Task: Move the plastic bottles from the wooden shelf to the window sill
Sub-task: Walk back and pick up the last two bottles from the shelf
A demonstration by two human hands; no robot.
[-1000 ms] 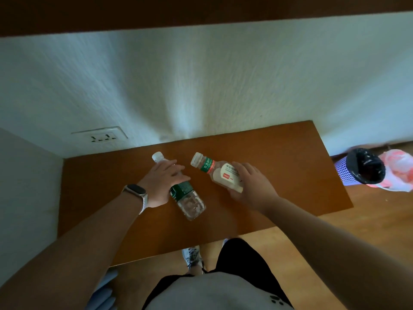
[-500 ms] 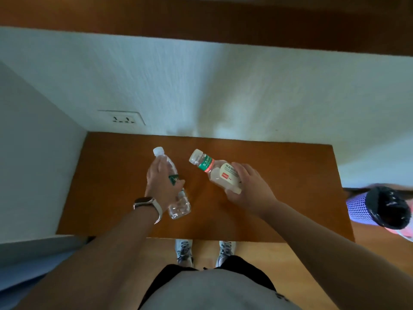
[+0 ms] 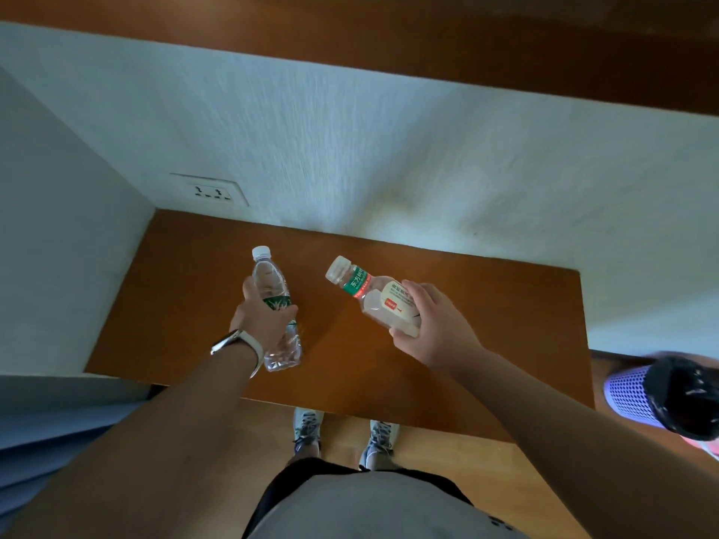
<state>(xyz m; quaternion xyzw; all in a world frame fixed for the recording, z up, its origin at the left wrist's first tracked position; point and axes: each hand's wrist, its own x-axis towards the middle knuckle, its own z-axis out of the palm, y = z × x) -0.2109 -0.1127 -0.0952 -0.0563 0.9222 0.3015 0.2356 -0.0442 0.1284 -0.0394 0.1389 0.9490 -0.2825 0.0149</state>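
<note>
Both bottles (image 3: 277, 305) now more upright.

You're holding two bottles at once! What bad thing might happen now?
The left hand grips the clear water bottle around its thin, crinkly middle, so it might squash and slip. The right hand holds the labelled bottle tilted, by its lower end only, so it could tip out. With both hands full, a dropped bottle can't be caught, and might hit the wooden shelf or roll off it.
</note>
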